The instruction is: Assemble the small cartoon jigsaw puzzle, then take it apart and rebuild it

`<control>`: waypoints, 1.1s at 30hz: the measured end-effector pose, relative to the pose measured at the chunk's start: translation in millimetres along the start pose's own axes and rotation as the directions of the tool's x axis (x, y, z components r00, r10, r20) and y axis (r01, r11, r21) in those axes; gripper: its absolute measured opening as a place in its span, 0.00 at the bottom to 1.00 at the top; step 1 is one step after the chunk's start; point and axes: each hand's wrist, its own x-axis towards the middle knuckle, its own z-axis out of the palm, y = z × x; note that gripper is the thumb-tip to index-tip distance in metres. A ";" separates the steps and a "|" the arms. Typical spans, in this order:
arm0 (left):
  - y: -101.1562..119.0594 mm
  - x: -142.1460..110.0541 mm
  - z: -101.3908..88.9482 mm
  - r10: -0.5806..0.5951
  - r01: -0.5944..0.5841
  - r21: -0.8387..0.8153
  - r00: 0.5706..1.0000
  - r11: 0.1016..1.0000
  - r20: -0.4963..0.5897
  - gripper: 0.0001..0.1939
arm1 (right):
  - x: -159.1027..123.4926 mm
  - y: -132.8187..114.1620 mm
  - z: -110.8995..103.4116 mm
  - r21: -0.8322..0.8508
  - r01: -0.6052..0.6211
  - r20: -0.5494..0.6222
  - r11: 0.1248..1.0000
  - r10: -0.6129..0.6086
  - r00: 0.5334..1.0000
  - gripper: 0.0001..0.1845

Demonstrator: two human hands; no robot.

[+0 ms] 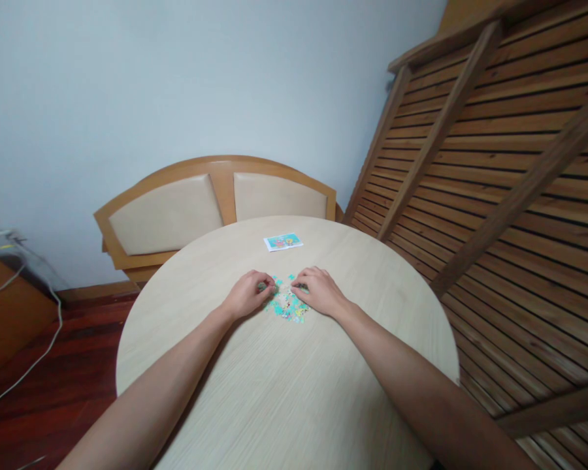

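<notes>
A small heap of turquoise and pale jigsaw pieces [287,304] lies near the middle of a round light-wood table [255,391]. My left hand [247,294] rests at the heap's left edge, fingers curled in a pinch on a piece too small to name. My right hand [319,290] sits at the heap's right edge, knuckles up, fingertips pinched together on the pieces. Both forearms stretch across the tabletop. A small printed picture card [283,242] lies flat beyond the heap, toward the table's far edge.
A wooden headboard with two beige padded panels [215,202] leans against the pale wall behind the table. A slatted wooden bed frame [494,163] stands tilted on the right. Cables [34,352] trail over the dark red floor at left.
</notes>
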 end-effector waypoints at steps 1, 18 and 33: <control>-0.9 0.1 -1.9 -0.012 0.012 0.021 1.000 1.000 -0.017 0.09 | -0.6 0.2 0.2 0.018 0.012 0.009 1.000 -0.013 1.000 0.11; -20.3 -2.4 -21.3 -0.263 0.229 0.435 0.965 0.871 0.019 0.09 | 0.1 -11.8 -5.2 0.103 0.208 0.016 0.973 -0.211 0.977 0.04; -4.4 -3.2 -0.2 0.192 -0.199 0.072 0.977 0.977 0.091 0.13 | -0.9 -0.3 -8.2 0.036 0.187 0.094 0.982 -0.190 0.977 0.08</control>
